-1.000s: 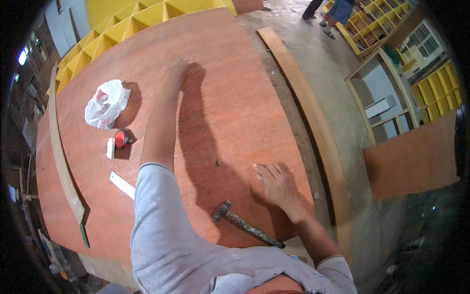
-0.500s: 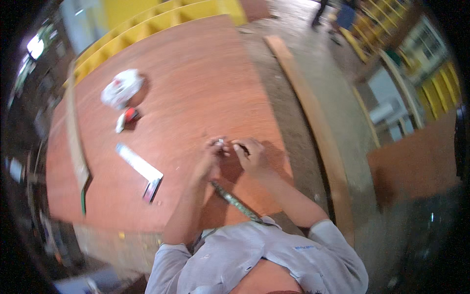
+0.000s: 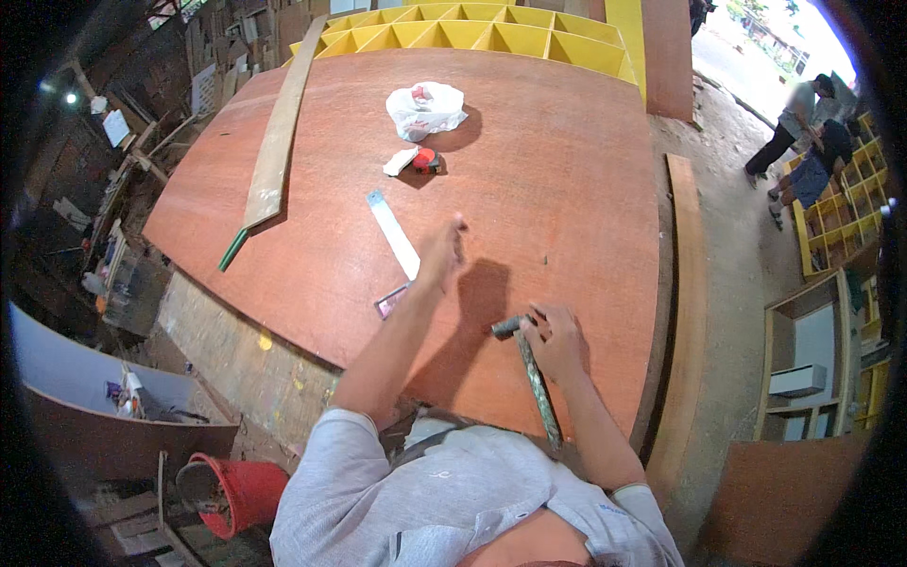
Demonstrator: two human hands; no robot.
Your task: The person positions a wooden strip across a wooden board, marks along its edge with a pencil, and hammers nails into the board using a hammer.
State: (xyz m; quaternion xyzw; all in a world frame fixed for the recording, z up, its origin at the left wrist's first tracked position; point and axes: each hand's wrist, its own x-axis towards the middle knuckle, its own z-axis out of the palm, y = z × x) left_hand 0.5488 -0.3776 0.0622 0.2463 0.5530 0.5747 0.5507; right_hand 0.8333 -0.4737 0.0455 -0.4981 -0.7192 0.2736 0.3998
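**Hammer held near its head, left hand set on the panel**

The right hand point(image 3: 559, 338) is closed around a hammer with a dark metal head and a worn greenish handle point(image 3: 531, 373), gripping close under the head, so that most of the handle trails back toward the person's body. The hammer head lies low over the near part of the large reddish-brown plywood panel point(image 3: 567, 170) that serves as the worktop. The left hand point(image 3: 442, 250) reaches further out, fingers drawn together and pressed to the panel; whether it pinches something small there is too fine to tell.

Judged from this pose, the step in hand is placing or steadying a spot on the panel ahead of striking. The next move would call for the right hand to slide down the handle for a proper swing and for the left fingers to stay clear of the hammer's path.

Counted: one hammer; one flat white metal ruler point(image 3: 394, 234) lying just left of the left hand, with a small dark piece at its near end; one crumpled white plastic bag point(image 3: 426, 109) at the far side; one small red object point(image 3: 426, 159) beside a white scrap; one long pale wooden board point(image 3: 277, 142) lying along the panel's left edge. Yellow compartment shelving point(image 3: 472, 24) stands beyond.
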